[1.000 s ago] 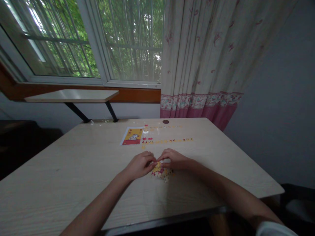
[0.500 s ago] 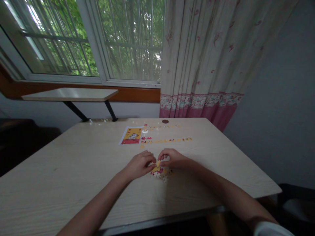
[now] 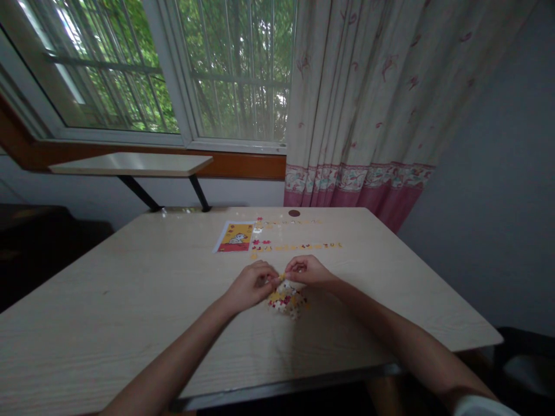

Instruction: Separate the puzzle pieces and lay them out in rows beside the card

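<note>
My left hand [image 3: 254, 284] and my right hand [image 3: 310, 271] meet just above the table, fingertips pinched on a small yellow puzzle piece [image 3: 282, 277] between them. Whether it is one piece or two joined ones is too small to tell. Right below the fingers lies a loose pile of puzzle pieces [image 3: 284, 301] in yellow, red and white. Beyond the hands, a row of mostly yellow pieces [image 3: 299, 247] runs across the table, with a fainter row [image 3: 290, 222] behind it. To their left lies a printed picture sheet [image 3: 235, 237] showing a white animal on yellow and red.
The pale wooden table [image 3: 165, 312] has a raised shelf [image 3: 134, 164] on black supports at its back left. A dark round disc [image 3: 294, 213] sits by the back edge. Behind stand a barred window and a floral curtain [image 3: 347, 115]; a dark chair [image 3: 526, 358] is at right.
Both hands have risen slightly away from the pile with the yellow piece, and more of the pile shows. The view has shifted a little.
</note>
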A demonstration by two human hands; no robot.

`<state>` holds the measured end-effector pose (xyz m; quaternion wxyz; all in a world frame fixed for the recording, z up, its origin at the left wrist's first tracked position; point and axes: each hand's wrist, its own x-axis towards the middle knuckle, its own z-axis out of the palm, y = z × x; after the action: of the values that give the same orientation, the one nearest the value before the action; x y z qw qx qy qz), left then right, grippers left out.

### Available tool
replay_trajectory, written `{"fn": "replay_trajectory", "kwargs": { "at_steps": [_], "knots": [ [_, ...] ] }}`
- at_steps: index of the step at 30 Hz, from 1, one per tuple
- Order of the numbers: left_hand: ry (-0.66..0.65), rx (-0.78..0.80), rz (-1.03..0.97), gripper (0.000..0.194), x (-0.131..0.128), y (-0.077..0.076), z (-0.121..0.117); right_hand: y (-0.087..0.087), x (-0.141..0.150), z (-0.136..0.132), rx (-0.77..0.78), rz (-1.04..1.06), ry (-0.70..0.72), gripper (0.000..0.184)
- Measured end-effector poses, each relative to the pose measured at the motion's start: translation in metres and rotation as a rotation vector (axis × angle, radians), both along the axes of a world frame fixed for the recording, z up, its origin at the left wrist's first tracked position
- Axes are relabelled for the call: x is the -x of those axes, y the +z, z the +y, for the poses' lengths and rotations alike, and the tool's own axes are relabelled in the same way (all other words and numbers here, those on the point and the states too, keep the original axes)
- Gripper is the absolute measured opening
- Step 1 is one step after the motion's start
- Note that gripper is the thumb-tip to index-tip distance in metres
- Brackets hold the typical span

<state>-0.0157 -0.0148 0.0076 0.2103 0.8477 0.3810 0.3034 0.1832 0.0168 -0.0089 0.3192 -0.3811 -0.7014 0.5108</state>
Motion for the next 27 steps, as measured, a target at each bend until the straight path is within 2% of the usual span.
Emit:
{"fn": "replay_trajectory", "kwargs": {
  "at_steps": [3, 8, 14, 17, 21, 24, 27],
  "knots": [
    [0.048, 0.093, -0.099, 0.021, -0.001, -0.003, 0.002, 0.002, 0.001, -0.004, -0.117, -0.036, -0.038, 0.033],
    [0.101, 0.217, -0.232, 0.022, 0.0, -0.008, 0.007, 0.008, -0.001, -0.011, -0.486, -0.162, -0.116, 0.018],
    [0.078, 0.228, -0.213, 0.027, 0.0, -0.008, 0.005, 0.009, -0.004, -0.014, -0.84, -0.278, -0.126, 0.014],
    [0.029, 0.113, -0.052, 0.027, 0.003, -0.006, 0.002, 0.013, -0.012, -0.009, -0.916, -0.255, -0.169, 0.014],
    [-0.03, -0.117, 0.233, 0.023, 0.009, -0.003, 0.0, 0.02, -0.029, 0.001, -0.905, -0.174, -0.42, 0.014],
    [-0.028, -0.169, 0.312, 0.024, 0.012, -0.003, 0.001, 0.022, -0.041, 0.008, -0.875, -0.146, -0.556, 0.016],
    [-0.01, -0.195, 0.337, 0.025, 0.015, -0.005, 0.004, 0.022, -0.048, 0.011, -0.877, -0.134, -0.612, 0.016]
  ]
}}
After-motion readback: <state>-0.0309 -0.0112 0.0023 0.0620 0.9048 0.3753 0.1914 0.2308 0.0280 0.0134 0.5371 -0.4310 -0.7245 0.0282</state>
